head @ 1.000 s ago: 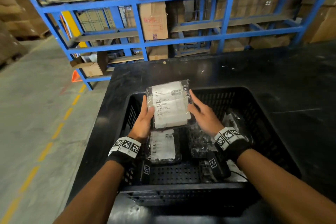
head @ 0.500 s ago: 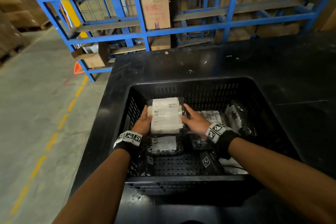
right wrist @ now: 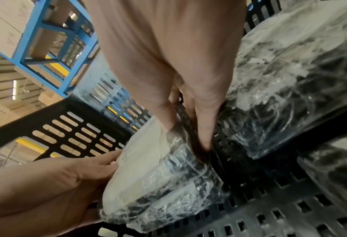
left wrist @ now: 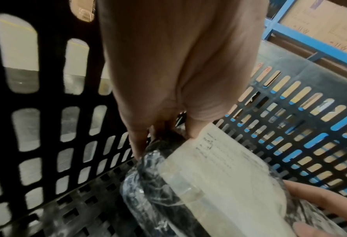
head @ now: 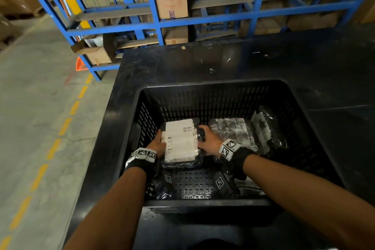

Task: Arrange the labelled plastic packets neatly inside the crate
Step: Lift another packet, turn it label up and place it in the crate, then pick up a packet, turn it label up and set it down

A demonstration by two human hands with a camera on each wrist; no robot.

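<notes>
Each grip pinches one long edge of the labelled packet (head: pixel 181 141): left hand (head: pixel 157 144) thumb on top, right hand (head: pixel 209 142) fingers down its side. The packet sits low in the crate (head: pixel 211 87), left of a second packet (head: pixel 231 132). Better to lower it level and square to the wall. A second ago it was held above the rim.

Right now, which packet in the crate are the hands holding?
The packet with the white label up, by the crate's left wall, between both hands. The two clear ones to its right lie untouched.
</notes>
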